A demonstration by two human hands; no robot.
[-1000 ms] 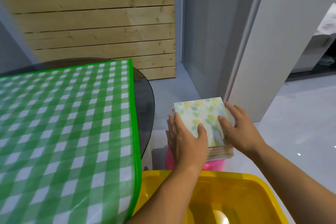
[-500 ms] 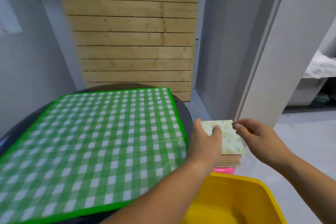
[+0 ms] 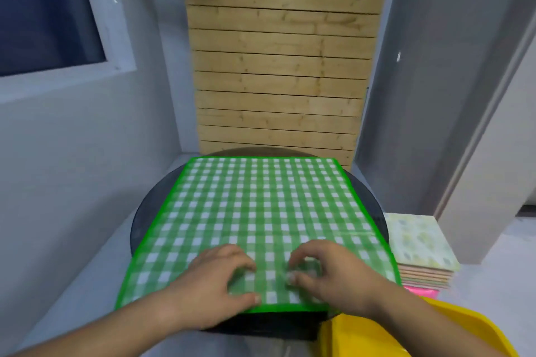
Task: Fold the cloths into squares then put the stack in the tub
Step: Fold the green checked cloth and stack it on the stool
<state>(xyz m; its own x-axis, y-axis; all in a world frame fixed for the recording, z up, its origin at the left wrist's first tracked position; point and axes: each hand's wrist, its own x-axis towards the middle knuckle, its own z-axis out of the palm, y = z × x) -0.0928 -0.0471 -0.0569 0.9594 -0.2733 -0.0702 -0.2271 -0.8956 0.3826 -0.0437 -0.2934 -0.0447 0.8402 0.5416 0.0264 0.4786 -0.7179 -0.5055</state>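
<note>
The left hand (image 3: 220, 278) and right hand (image 3: 327, 272) set half-curled fingertips on the green-and-white checked mat (image 3: 261, 206); whether they pinch it is unclear.

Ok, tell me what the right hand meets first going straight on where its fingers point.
The right hand curls its fingers down-left, so the green checked cloth right beneath, if not touching already; then probably the left hand.

Blur smears the left grip (image 3: 223, 278) and right grip (image 3: 324, 272), so whether their curled fingers pinch the green checked cloth (image 3: 261, 206) is unclear. The cloth hides most of the bench (image 3: 150, 211), the stack (image 3: 426, 275) most of a pink thing (image 3: 420, 290); the yellow tub (image 3: 345, 339) runs off the bottom edge.
</note>
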